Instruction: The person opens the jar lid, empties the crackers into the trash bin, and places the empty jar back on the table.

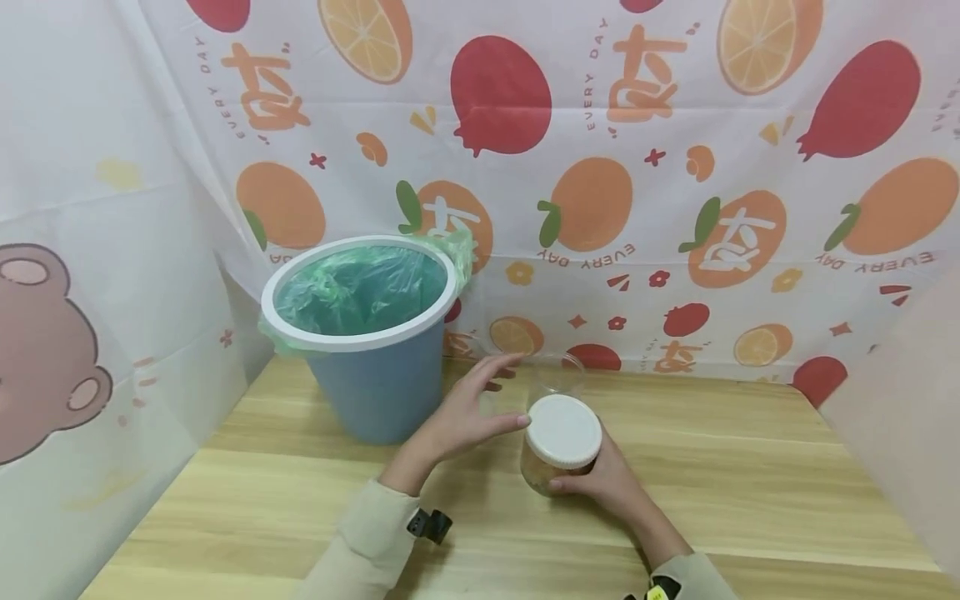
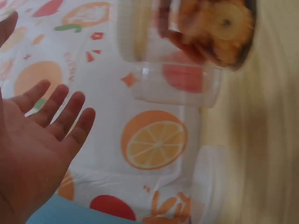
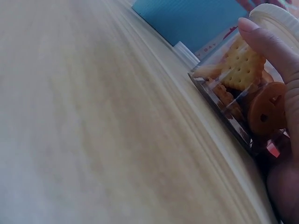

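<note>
Blue bin point(image 1: 378, 396), fruit-print cloth backdrop point(image 1: 517, 196)

The biscuit jar point(image 1: 536, 472) looks glossy, clear plastic to me, its lid point(image 1: 564, 429) matt; left of the jar, crinkled shiny film point(image 1: 360, 292) lines a smooth plastic bin point(image 1: 382, 392); behind it, creased cloth point(image 1: 517, 208); beneath, wood-grained tabletop point(image 1: 720, 483).

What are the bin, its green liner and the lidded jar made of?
Bin: probably matte plastic, smooth and without glare. Liner: thin, shiny plastic film, crinkled and translucent. Jar: clear, glossy plastic or glass, cookies showing through; its ridged white lid looks plastic.
</note>
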`<action>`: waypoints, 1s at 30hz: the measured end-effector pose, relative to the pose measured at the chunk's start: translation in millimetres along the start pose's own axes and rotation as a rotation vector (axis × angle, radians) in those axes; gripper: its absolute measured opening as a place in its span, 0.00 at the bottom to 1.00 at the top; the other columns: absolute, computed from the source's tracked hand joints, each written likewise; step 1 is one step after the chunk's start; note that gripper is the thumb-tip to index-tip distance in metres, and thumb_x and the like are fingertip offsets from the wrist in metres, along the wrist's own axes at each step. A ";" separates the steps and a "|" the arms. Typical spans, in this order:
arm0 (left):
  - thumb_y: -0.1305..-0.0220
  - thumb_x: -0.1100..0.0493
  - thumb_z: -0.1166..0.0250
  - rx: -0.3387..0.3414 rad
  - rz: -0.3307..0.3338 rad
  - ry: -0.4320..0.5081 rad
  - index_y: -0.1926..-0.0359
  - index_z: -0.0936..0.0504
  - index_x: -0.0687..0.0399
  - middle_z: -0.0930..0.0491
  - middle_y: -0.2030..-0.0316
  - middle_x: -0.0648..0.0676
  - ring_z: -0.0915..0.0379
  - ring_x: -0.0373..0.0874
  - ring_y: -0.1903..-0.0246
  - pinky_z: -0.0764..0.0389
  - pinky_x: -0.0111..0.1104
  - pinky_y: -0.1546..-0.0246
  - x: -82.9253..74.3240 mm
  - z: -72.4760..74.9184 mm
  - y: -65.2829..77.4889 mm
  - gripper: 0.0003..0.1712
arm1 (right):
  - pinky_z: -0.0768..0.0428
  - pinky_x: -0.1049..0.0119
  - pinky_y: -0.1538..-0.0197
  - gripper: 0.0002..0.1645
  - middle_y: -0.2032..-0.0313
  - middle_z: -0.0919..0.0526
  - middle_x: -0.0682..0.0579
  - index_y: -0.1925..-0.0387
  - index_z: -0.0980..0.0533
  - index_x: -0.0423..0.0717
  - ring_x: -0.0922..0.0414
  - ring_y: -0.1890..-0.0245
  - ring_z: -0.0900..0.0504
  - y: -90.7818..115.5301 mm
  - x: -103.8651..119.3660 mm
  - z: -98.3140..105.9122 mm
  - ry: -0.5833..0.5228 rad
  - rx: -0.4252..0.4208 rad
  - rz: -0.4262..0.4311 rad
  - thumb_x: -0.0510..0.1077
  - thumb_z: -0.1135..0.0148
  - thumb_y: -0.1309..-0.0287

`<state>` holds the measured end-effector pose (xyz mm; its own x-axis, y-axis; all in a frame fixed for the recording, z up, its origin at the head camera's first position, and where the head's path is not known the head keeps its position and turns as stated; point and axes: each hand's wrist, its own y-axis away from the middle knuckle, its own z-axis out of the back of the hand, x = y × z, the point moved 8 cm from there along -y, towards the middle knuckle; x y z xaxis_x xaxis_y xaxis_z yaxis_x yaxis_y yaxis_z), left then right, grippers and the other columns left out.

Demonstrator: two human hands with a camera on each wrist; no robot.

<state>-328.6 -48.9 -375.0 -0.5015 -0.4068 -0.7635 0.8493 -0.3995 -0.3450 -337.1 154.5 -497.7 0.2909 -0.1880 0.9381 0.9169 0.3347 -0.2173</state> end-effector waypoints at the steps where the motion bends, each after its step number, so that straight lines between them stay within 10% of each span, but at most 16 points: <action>1: 0.43 0.52 0.25 0.007 0.006 0.003 0.26 0.34 0.50 0.30 0.31 0.55 0.31 0.51 0.33 0.26 0.49 0.34 2.7 -2.4 0.4 0.45 | 0.31 0.74 0.34 0.64 0.35 0.26 0.54 0.27 0.40 0.63 0.63 0.38 0.25 0.3 -0.6 -1.4 0.000 0.002 -0.003 0.41 0.14 0.65; 17: 0.46 0.49 0.23 0.137 0.049 0.030 0.24 0.40 0.57 0.34 0.27 0.59 0.35 0.55 0.29 0.30 0.53 0.31 28.6 -57.0 -1.7 0.54 | 0.31 0.75 0.34 0.64 0.32 0.29 0.53 0.26 0.42 0.61 0.62 0.35 0.28 1.7 -0.8 -1.4 0.009 0.004 -0.020 0.42 0.14 0.63; 30: 0.47 0.46 0.22 0.161 0.102 0.051 0.21 0.44 0.51 0.41 0.23 0.53 0.35 0.49 0.29 0.34 0.52 0.28 36.5 -70.4 1.3 0.58 | 0.29 0.72 0.35 0.63 0.33 0.28 0.54 0.28 0.40 0.64 0.59 0.35 0.28 -0.3 -0.3 -1.5 0.013 0.001 -0.031 0.43 0.14 0.64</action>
<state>-334.2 -6.5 -441.7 -0.4021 -0.4116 -0.8178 0.8558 -0.4864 -0.1760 -337.1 153.1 -498.3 0.2657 -0.2102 0.9409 0.9253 0.3296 -0.1877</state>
